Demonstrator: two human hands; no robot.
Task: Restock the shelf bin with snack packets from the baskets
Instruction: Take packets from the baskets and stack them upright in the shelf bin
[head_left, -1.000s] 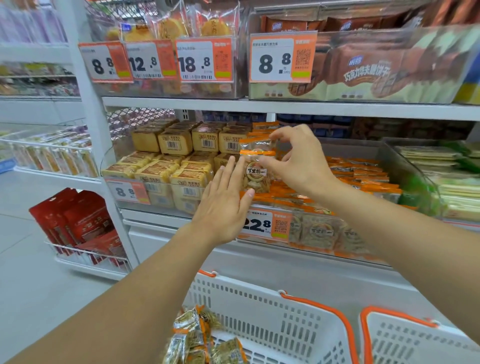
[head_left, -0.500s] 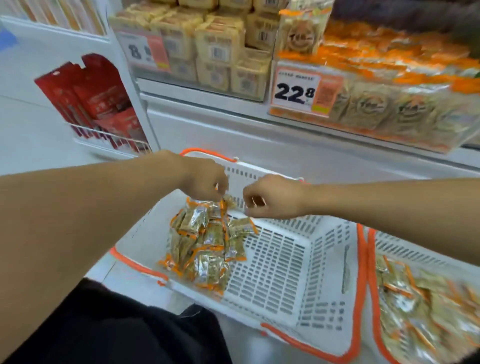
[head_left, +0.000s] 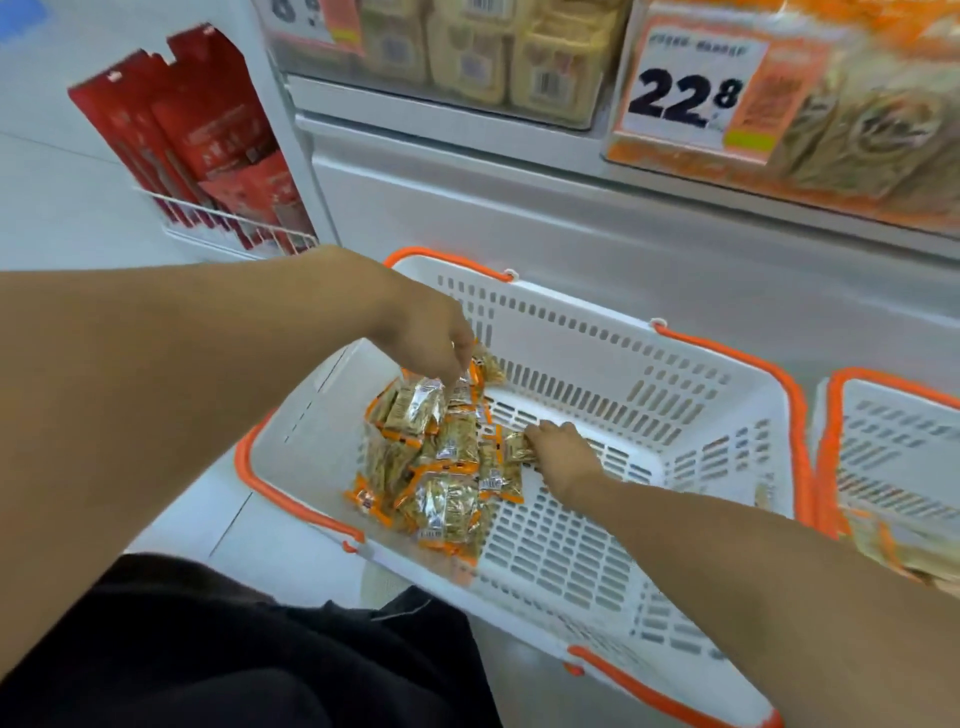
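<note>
Both hands down in the white basket (head_left: 597, 332) at frame centre. Left hand (head_left: 431, 340) pinches a packet off the snack packets (head_left: 441, 467); right hand (head_left: 563, 454) grips another. Shelf bin (head_left: 857, 140) upper right looks well stocked; a small pile remains, plus more in the second basket (head_left: 893, 415).

A white and orange price tag (head_left: 696, 88) on the front edge of the shelf bin (head_left: 857, 140) reads "22.8", the 8 printed smaller. Small print above the number is too blurred to read. Another price tag (head_left: 311, 21) at the shelf's upper left edge shows a partial "8".
</note>
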